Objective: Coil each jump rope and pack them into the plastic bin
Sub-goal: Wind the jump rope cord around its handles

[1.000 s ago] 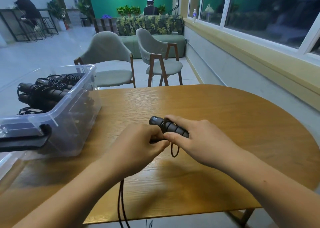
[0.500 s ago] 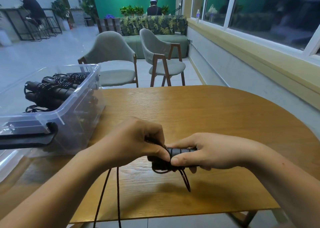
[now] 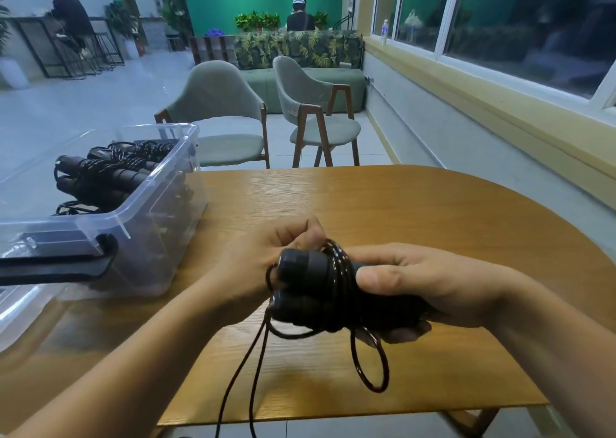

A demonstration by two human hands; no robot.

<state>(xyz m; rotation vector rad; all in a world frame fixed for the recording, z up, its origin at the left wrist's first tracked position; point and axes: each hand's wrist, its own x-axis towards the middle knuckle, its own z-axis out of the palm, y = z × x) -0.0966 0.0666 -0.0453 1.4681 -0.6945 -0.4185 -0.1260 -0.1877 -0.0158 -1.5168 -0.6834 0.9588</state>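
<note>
My right hand (image 3: 423,284) grips the two black handles of a jump rope (image 3: 310,284), held side by side just above the wooden table (image 3: 416,211). My left hand (image 3: 263,257) sits behind the handle ends and pinches the black cord where it wraps over them. A few turns of cord lie round the handles. Loose cord hangs down past the table's front edge, with one loop dangling under my right hand. The clear plastic bin (image 3: 156,211) stands on the table's left side and holds several coiled black jump ropes (image 3: 110,174).
The bin has a black latch handle (image 3: 56,267) on its near end, and its clear lid edge shows at the far left. Two grey-green chairs (image 3: 226,127) stand beyond the table. A wall with windows runs along the right. Two people are far back in the room.
Both hands have drawn nearer to me with the handles. More cord is wrapped round the handles, and a loop now hangs under my right hand.
</note>
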